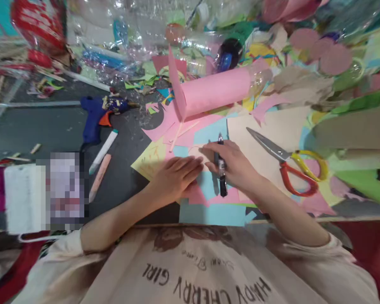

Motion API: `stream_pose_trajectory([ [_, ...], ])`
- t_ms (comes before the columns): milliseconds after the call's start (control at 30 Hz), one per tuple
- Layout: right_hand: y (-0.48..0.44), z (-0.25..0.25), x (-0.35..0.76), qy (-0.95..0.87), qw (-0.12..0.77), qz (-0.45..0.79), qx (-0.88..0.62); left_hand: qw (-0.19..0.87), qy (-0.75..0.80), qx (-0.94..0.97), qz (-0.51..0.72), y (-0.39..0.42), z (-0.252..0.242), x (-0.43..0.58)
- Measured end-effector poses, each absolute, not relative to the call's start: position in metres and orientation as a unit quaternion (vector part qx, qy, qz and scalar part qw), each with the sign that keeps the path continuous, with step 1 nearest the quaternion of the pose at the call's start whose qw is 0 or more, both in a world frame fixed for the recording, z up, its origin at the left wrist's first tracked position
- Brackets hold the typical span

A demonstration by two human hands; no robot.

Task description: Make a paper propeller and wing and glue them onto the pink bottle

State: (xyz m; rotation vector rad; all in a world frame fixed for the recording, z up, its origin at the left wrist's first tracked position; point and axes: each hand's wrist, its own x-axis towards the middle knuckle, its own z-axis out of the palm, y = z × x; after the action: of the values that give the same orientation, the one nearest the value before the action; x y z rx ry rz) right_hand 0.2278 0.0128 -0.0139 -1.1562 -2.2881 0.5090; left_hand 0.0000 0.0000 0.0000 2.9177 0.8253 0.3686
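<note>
A blue glue gun with an orange trigger lies on the dark grey table at left, beyond a slim white marker with a teal end. The left hand rests palm down on paper scraps, fingers extended and close together. Beyond the hands lies a rolled pink paper cylinder. The right hand is loosely curled, a slim black pen tucked between forefinger and thumb. Further right, metal scissors with red and yellow handles lie partly open on cream paper.
</note>
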Motion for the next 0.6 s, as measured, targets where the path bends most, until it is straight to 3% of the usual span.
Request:
stream_pose_trajectory([
  [600,0.0101,-0.0125,0.2298,-0.829,0.253,0.232,-0.442,0.071,0.28,0.951,0.114,-0.0034,-0.0041,0.0026],
])
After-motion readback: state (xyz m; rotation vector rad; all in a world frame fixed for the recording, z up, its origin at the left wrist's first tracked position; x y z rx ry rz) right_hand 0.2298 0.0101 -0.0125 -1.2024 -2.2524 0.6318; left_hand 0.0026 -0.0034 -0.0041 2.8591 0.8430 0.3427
